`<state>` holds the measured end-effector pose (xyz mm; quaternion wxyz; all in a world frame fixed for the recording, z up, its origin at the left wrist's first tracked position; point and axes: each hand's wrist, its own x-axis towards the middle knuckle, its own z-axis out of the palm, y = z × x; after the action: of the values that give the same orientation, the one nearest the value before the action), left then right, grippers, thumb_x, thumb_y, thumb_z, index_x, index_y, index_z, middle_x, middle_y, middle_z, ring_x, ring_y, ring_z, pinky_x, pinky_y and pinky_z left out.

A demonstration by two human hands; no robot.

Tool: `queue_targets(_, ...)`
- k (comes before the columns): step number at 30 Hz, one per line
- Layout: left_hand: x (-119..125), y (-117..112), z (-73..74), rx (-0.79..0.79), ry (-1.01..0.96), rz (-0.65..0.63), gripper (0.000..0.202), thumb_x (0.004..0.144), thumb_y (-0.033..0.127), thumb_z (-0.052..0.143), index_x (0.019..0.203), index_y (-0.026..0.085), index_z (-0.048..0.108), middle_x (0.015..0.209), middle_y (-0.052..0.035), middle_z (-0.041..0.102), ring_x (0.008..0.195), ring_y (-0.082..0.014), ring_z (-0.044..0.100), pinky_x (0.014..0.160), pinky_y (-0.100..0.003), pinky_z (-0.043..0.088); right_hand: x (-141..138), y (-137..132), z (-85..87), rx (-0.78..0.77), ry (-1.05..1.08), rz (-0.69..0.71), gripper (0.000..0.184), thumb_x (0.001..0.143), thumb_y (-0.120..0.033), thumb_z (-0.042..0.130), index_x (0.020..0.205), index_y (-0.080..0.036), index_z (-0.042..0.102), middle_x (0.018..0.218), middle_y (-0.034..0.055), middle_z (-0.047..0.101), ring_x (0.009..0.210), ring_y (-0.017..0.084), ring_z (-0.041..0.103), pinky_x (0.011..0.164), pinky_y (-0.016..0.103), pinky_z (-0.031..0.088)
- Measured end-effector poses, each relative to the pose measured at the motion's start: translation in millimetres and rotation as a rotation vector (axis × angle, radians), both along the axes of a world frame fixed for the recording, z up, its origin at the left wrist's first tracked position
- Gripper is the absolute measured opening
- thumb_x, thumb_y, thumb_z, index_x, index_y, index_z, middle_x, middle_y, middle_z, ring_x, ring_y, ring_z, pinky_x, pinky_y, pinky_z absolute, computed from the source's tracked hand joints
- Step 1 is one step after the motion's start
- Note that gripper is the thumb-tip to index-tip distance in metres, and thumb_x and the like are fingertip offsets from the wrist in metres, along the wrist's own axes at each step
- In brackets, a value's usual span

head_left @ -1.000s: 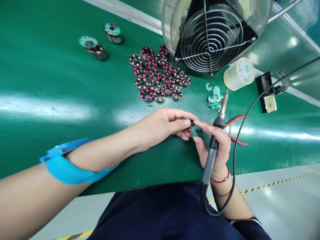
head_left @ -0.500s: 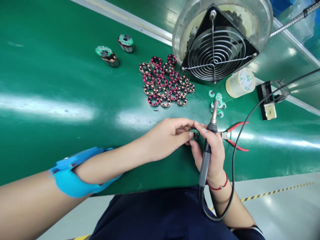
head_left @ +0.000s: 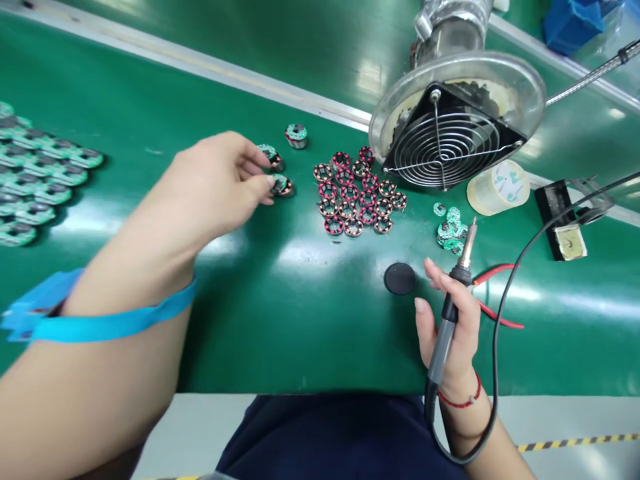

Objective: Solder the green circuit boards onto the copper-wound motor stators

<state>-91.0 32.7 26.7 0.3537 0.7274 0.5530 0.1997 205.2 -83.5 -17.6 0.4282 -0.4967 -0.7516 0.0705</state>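
Two bare hands work over a glossy green bench (head_left: 150, 87). Largest at the back right is a round extractor fan (head_left: 450, 133) with a wire grille, tilted toward the person. The left forearm, wearing a blue wrist strap (head_left: 100, 323), crosses the bench and hides part of it. The left hand (head_left: 215, 180) reaches far forward, thumb and fingertips pinching a small coil unit (head_left: 283, 186) that rests on the bench. Two similar units (head_left: 296, 135) sit just behind. Rows of finished pieces (head_left: 30, 173) lie far left. A cluster of wound rings (head_left: 357, 197) lies between the hands. The right hand (head_left: 450, 327) grips a soldering iron (head_left: 453, 300) tip-up, forefingers loosely spread. Nearby lie a tape roll (head_left: 497, 187), red-handled cutters (head_left: 495, 293), a black disc (head_left: 399, 278) and small green boards (head_left: 453, 230).
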Motion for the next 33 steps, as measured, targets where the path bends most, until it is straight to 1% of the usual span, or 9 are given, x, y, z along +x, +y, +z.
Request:
queue_targets(5,0.8,5.9,-2.2,0.109,0.138,-0.08,0.033,0.101,0.038,0.064,0.124,0.016,0.075,0.113,-0.0081,0.074,0.123,-0.03,0.061,0.11,-0.045,0.053,0.3,-0.7,-1.4,0.011,0.021,0.003,0.063,0.094,-0.01,0.073,0.154,-0.022,0.057,0.133,0.0157,0.082,0.122,0.03,0.083,0.098,0.047,0.073)
queue_targets(9,-7.1,13.5,-20.7,0.207,0.258,-0.136,0.038,0.105,0.03,0.049,0.122,0.011,0.078,0.116,-0.0144,0.067,0.111,-0.0278,0.063,0.106,-0.047,0.055,-1.0,-1.7,-0.5,-0.033,0.021,0.002,0.062,0.095,-0.008,0.071,0.154,-0.022,0.057,0.135,0.0155,0.082,0.126,0.029,0.081,0.101,0.049,0.072)
queue_targets(14,-6.8,13.2,-28.6,0.239,0.347,-0.153,0.034,0.104,0.033,0.051,0.109,0.017,0.081,0.112,-0.0131,0.065,0.106,-0.0289,0.063,0.097,-0.047,0.057,-1.8,-2.0,0.0,-0.054,0.025,-0.008,0.059,0.098,-0.009,0.069,0.153,-0.025,0.058,0.133,0.0126,0.083,0.12,0.029,0.083,0.097,0.049,0.072)
queue_targets(17,3.0,4.9,-11.1,0.223,0.177,-0.029,0.027,0.103,0.031,0.057,0.105,0.015,0.078,0.116,-0.012,0.066,0.116,-0.0279,0.061,0.107,-0.05,0.054,-5.6,-1.4,-0.1,-0.069,0.029,-0.005,0.054,0.099,-0.01,0.067,0.151,-0.025,0.059,0.129,0.0129,0.084,0.11,0.027,0.085,0.088,0.045,0.072)
queue_targets(20,24.4,-11.7,1.5,0.11,-0.14,0.039,0.015,0.095,0.034,0.067,0.093,0.02,0.074,0.116,-0.0089,0.068,0.114,-0.0252,0.063,0.099,-0.042,0.056,-14.0,-0.3,1.0,-0.066,0.037,0.036,0.053,0.1,-0.009,0.065,0.15,-0.023,0.058,0.128,0.0148,0.084,0.11,0.027,0.084,0.089,0.043,0.071)
queue_targets(23,54.1,-33.2,-2.1,-0.091,-0.324,-0.02,0.015,0.089,0.036,0.069,0.087,0.022,0.074,0.099,-0.004,0.068,0.087,-0.0188,0.063,0.077,-0.034,0.056,-23.9,1.7,1.1,-0.059,-0.002,0.039,0.059,0.102,-0.014,0.064,0.158,-0.025,0.05,0.131,0.0142,0.083,0.111,0.028,0.082,0.089,0.044,0.07)
queue_targets(26,80.7,-52.4,-11.2,-0.217,-0.351,-0.088,0.018,0.089,0.036,0.064,0.085,0.022,0.074,0.087,-0.0013,0.063,0.077,-0.0164,0.06,0.07,-0.031,0.053,-30.6,2.3,-1.1,0.014,-0.102,-0.047,0.06,0.107,-0.023,0.063,0.163,-0.028,0.042,0.126,0.0127,0.082,0.107,0.03,0.079,0.081,0.046,0.068)
queue_targets(30,93.2,-63.1,-15.4,-0.3,-0.382,-0.111,0.02,0.091,0.038,0.06,0.086,0.022,0.072,0.089,-0.0017,0.062,0.082,-0.0177,0.063,0.073,-0.032,0.054,-31.2,0.6,-3.8,0.01,-0.125,-0.101,0.05,0.11,-0.024,0.056,0.159,-0.033,0.046,0.104,0.005,0.078,0.084,0.024,0.075,0.071,0.042,0.067)
queue_targets(33,88.5,-59.5,-14.0,-0.339,-0.437,-0.017,0.032,0.089,0.044,0.066,0.112,0.022,0.07,0.101,-0.0038,0.068,0.091,-0.0203,0.067,0.081,-0.035,0.057,-27.9,-0.2,-4.1,-0.042,0.054,-0.063,0.054,0.108,-0.021,0.061,0.158,-0.034,0.046,0.114,0.0059,0.078,0.097,0.023,0.078,0.081,0.041,0.071)
